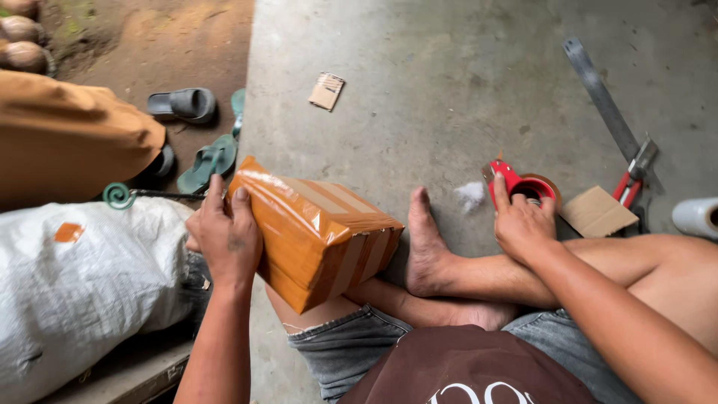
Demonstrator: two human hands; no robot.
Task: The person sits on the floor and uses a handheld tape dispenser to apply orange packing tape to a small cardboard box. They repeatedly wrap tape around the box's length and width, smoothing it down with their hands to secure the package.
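Observation:
My left hand grips the left end of a cardboard box wrapped in brown tape, holding it tilted above my knee. My right hand rests on a red tape dispenser with a brown tape roll, which sits on the concrete floor beside my crossed legs. My bare foot lies between the box and the dispenser.
A white sack lies at the left, with a brown cloth bundle above it. Sandals sit on the dirt. A metal ruler, red-handled scissors, cardboard scraps and a white roll lie on the floor.

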